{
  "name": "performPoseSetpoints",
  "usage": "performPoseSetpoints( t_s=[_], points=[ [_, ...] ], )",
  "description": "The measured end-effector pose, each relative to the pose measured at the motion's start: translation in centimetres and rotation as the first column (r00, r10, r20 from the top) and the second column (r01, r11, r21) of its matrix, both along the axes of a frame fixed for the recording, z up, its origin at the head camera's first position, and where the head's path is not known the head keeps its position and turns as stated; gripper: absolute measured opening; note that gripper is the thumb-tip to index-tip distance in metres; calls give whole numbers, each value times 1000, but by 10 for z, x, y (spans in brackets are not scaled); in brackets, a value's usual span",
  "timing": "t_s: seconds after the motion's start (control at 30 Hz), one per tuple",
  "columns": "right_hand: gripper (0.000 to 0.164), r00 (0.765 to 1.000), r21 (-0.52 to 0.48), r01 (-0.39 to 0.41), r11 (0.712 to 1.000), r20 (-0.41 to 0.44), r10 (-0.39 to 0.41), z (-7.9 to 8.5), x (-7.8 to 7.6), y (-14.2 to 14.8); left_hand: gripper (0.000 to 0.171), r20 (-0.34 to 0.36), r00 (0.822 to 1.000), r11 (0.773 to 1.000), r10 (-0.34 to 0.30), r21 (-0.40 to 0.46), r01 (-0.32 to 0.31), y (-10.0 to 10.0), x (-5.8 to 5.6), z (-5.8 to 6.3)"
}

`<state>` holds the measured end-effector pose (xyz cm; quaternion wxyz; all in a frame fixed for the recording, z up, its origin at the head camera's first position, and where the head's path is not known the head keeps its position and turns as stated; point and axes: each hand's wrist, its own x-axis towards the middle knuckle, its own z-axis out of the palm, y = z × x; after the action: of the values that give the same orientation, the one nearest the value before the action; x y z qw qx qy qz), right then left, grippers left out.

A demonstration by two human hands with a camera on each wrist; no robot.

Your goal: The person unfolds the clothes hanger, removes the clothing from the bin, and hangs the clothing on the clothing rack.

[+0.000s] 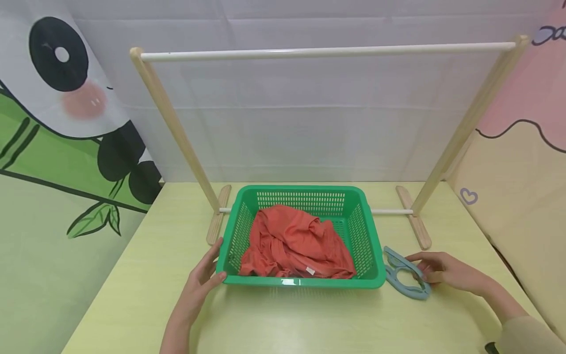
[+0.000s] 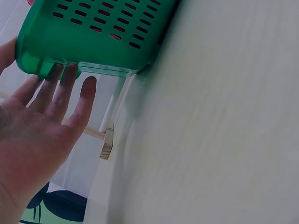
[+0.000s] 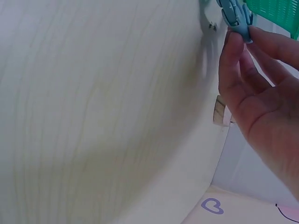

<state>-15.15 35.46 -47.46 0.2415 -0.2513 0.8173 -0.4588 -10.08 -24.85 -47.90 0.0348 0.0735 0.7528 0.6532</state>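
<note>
A green plastic basket (image 1: 305, 282) stands on the table with a crumpled red cloth garment (image 1: 292, 236) inside; a small white tag shows on it. My left hand (image 1: 199, 280) is at the basket's near left corner, thumb on the front rim and fingers along the left side. In the left wrist view, those fingers look fairly straight and spread, with tips touching the rim. Right of the basket, my right hand (image 1: 446, 270) pinches one end of a blue folding clothes hanger (image 1: 415, 293) between thumb and fingers. The hanger appears folded, its other end near the basket.
Behind and around the basket stands a wooden rack with a white top rail (image 1: 327, 52), two slanted posts and feet (image 1: 420, 231) on the table. A white cloth (image 1: 327, 137) hangs at the back, with printed cartoon panels on both sides.
</note>
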Motion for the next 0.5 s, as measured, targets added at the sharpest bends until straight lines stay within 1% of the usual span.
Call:
performPoseSetpoints(
  t_s=[0.13, 0.33, 0.4, 0.5],
  points=[
    [44, 1000, -10, 23, 1000, -3, -23, 5, 2, 4, 69, -6, 1000, 1000, -2, -6, 2, -1, -1, 0],
    [46, 993, -24, 109, 994, -50, -110, 17, 5, 10, 69, -12, 1000, 1000, -1, -18, 0, -1, -2, 0],
    [46, 983, -24, 162, 987, -84, -163, 19, 5, 14, 69, -7, 1000, 1000, 1, -19, -1, -1, -2, 1],
    [46, 958, -32, 250, 968, -140, -252, 22, 5, 18, 69, 3, 1000, 1000, 9, -20, -8, -1, -1, 2]
  ],
)
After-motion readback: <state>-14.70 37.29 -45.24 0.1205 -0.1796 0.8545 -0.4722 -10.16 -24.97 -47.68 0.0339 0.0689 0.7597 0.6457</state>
